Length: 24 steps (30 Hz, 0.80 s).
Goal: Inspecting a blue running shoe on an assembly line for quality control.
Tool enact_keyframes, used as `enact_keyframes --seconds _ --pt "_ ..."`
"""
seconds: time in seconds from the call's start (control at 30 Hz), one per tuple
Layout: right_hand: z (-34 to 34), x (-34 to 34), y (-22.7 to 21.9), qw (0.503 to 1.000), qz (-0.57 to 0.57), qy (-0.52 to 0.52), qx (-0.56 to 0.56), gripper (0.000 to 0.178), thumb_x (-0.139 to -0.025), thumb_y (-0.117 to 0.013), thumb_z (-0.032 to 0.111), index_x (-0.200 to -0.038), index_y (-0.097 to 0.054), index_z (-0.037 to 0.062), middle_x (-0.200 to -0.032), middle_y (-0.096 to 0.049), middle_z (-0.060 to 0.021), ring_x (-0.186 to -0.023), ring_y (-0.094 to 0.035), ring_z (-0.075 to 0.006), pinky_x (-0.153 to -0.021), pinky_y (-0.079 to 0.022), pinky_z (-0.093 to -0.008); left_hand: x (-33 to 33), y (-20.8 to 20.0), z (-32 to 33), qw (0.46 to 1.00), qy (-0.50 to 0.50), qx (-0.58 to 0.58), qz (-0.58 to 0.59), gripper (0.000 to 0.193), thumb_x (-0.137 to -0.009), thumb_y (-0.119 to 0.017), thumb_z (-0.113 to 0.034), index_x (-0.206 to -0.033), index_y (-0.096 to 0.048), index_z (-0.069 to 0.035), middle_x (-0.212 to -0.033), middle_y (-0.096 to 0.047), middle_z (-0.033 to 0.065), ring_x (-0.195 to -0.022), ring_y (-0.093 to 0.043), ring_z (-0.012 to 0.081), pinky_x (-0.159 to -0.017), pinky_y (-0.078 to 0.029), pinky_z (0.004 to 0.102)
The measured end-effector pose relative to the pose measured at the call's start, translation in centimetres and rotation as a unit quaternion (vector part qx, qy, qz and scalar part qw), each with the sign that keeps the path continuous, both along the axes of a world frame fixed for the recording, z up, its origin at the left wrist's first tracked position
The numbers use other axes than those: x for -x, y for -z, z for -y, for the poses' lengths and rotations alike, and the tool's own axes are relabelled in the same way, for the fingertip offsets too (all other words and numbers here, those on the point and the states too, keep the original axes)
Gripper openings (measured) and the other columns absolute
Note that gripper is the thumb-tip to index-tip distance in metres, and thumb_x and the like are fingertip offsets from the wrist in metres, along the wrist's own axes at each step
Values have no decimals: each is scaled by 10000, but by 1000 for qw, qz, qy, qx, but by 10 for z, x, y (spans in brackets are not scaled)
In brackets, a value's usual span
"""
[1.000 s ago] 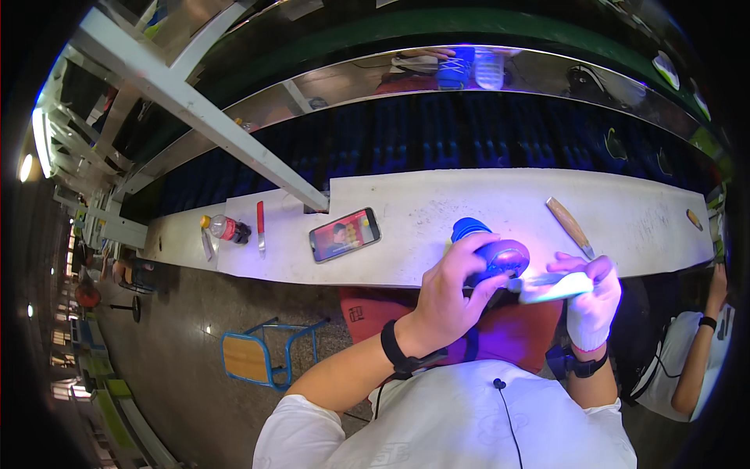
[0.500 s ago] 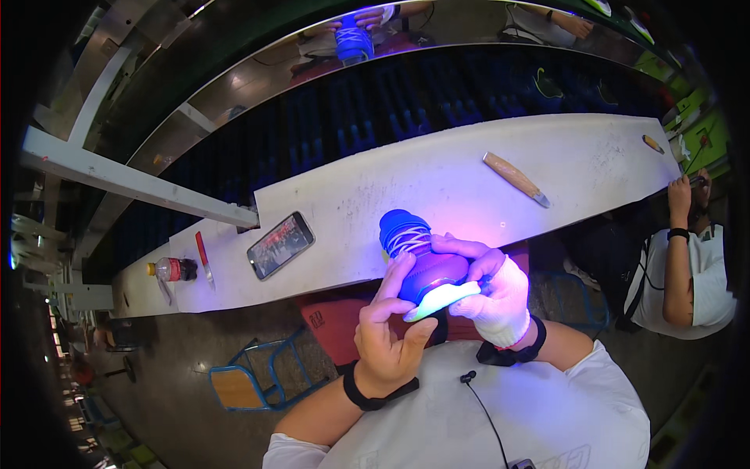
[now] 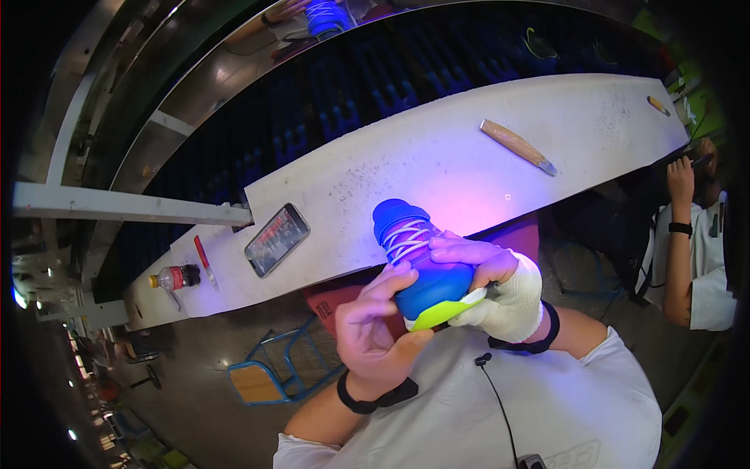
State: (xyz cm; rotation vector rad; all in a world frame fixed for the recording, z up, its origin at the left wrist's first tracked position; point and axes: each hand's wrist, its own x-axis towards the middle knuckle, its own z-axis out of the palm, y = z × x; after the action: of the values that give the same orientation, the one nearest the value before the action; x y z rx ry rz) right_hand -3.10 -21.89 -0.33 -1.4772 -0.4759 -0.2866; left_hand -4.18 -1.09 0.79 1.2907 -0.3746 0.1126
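Through one wide fisheye lens worn on the head, we look steeply down, from close above, on our left hand [image 3: 373, 332] and right hand [image 3: 500, 293], facing across the surface [image 3: 437, 156] toward its far side.

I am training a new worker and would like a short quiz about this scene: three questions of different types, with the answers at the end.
1. Which of the person's hands wears the white glove?
2. True or false: the phone lies to the left of the shoe.
3. What colour is the cap of the bottle? a) green b) yellow c) blue

Key: 1. The right hand. 2. True. 3. b) yellow.
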Motion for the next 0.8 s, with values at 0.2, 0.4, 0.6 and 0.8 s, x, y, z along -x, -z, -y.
enact_keyframes --seconds 0.2,0.4,0.6,0.8 --pt "6 -5 -10 975 21 -18 218 414 -797 -996 236 -1014 -683 73 -1349 -716 -184 -1203 -765 -339 -936 -638 -435 -22 -22 -26 954 9 -281 104 452 -1026 -787 -419 -1233 -736 -21 -1302 -773 191 -1211 -656 358 -1114 -471 484" --pt "-15 -23 44 979 94 50 172 371 -725 -964 216 -911 -667 95 -1360 -679 -190 -1157 -721 -400 -873 -642 -447 -14 -21 -31 978 -90 -185 41 283 -1161 -525 -287 -1178 -619 -20 -1231 -752 256 -1266 -644 401 -1168 -449 562" --pt "-30 -32 74 949 212 45 227 259 -780 -859 168 -984 -706 128 -1216 -708 -143 -944 -703 -366 -755 -597 -502 -33 -53 -75 903 78 -421 34 527 -842 -977 -353 -1135 -698 -15 -1299 -787 220 -1339 -677 448 -1149 -522 545" --pt "-35 -40 74 973 68 28 217 314 -774 -890 270 -903 -675 81 -1199 -698 -156 -975 -692 -411 -843 -574 -531 -32 -37 -79 908 49 -414 26 575 -645 -1080 -243 -1039 -730 -15 -1186 -830 192 -1345 -687 469 -1140 -544 543"
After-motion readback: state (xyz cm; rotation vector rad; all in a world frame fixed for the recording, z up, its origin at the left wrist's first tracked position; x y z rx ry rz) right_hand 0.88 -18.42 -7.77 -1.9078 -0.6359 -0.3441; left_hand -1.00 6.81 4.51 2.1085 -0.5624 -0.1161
